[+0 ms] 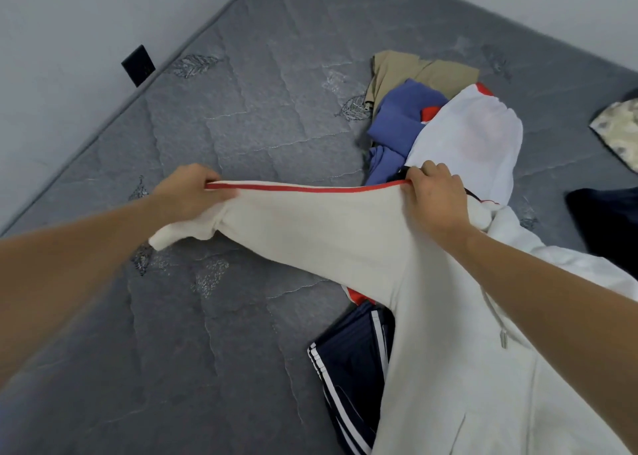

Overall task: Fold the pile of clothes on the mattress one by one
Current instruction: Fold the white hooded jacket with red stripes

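A cream-white garment point(345, 240) with a red trimmed edge is stretched between both hands above the grey mattress point(214, 126). My left hand point(193, 192) pinches the red edge at its left end. My right hand point(438, 199) grips the same edge at the right, just over the pile. The garment's lower part drapes down toward the bottom right. Behind it lies the pile: a blue piece point(400, 123), a khaki piece point(414, 71) and a thin white piece point(476, 137).
Navy trousers with white stripes point(352, 378) lie under the hanging garment at the bottom. A dark cloth point(607, 226) and a pale patterned cloth point(621, 130) sit at the right edge. A black wall plate point(138, 65) is on the wall beside the mattress's left edge.
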